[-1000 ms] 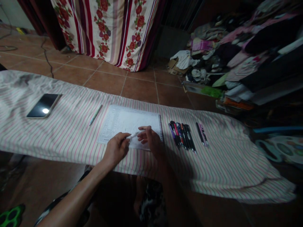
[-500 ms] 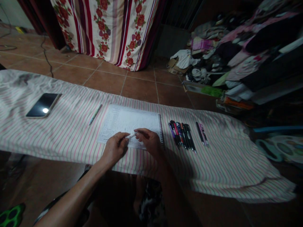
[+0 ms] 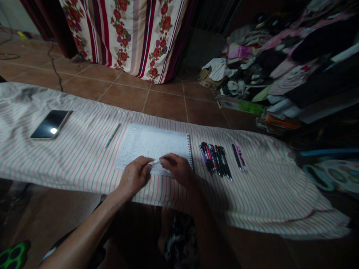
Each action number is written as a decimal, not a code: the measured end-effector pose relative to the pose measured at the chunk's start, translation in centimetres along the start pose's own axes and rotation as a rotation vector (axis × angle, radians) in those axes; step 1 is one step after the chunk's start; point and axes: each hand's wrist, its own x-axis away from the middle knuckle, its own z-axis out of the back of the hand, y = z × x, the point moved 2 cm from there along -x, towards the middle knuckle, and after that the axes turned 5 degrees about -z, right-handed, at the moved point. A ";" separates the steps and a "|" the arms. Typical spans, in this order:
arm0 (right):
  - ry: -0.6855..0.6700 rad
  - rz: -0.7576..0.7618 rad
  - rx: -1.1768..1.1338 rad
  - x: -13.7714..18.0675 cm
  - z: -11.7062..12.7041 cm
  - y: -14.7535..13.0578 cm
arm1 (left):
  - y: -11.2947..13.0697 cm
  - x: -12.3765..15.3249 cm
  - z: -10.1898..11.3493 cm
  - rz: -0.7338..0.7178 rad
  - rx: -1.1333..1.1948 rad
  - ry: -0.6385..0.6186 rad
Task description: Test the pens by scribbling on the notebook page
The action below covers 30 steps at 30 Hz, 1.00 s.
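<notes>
Over the lower edge of a spiral notebook [image 3: 157,140], my left hand [image 3: 135,175] and my right hand [image 3: 178,169] face each other. Between their fingertips they pinch a slim white pen [image 3: 155,162], held crosswise; its ends are hidden by the fingers. Both hands are closed on it. The notebook lies open at a pale page with faint marks, its coil on the right side. Left of it lies a light-coloured pen [image 3: 112,135]. Several dark and coloured pens [image 3: 215,160] lie side by side to the right of the notebook.
Two more pens, one black and one pink [image 3: 240,157], lie farther right. A phone [image 3: 51,124] rests at the left on the striped cloth [image 3: 266,186]. Beyond are a tiled floor, a floral curtain [image 3: 134,37] and a heap of clothes [image 3: 269,56].
The fingers of my right hand have shifted slightly and closed nearer the white pen's end. The pen now lies a little more level. Everything else stays in place.
</notes>
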 end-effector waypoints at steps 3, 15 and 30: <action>0.048 0.002 0.148 0.1 -0.1 -0.5 | 0.1 0.0 -0.1 -0.030 -0.024 0.007; 0.102 -0.063 0.134 -0.2 -1.1 -0.3 | 0.1 0.0 -0.2 -0.012 -0.007 0.020; 0.149 -0.086 -0.378 -0.6 -1.5 0.6 | -1.1 0.1 -0.9 0.146 0.213 0.081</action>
